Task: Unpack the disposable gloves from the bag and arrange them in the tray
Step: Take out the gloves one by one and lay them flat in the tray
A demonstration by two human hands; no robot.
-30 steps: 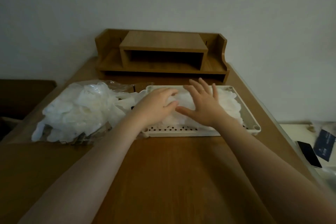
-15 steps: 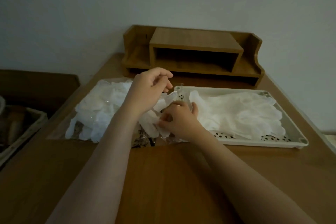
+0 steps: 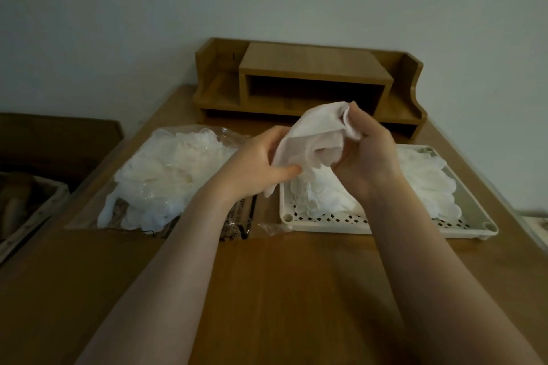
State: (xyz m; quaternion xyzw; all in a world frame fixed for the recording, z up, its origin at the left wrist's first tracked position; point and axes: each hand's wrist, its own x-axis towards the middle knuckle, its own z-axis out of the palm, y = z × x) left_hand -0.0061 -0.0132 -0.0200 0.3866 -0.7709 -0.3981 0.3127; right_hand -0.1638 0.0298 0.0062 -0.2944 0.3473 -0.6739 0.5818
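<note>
A wooden table (image 3: 296, 290) fills most of the view, and at its far edge against the wall stands a wooden desk shelf (image 3: 311, 83) with an open cubby in the middle. Taking the white perforated tray (image 3: 474, 224) as the landmark: it lies on the table nearer than the shelf, and a layer of white disposable gloves (image 3: 427, 178) already lies inside it. Just beside the tray's left end lies the clear plastic bag (image 3: 237, 139), still holding a heap of loose gloves (image 3: 166, 175) that spill toward the near side. Above the tray's left end, both hands hold one glove (image 3: 311, 139) up off the table. The left hand (image 3: 255, 169) pinches its lower left edge between thumb and curled fingers, while the right hand (image 3: 367, 154) has its fingers curled round the upper right part. Far to the left of the tray, off the table, a basket (image 3: 32, 210) sits low in shadow.
</note>
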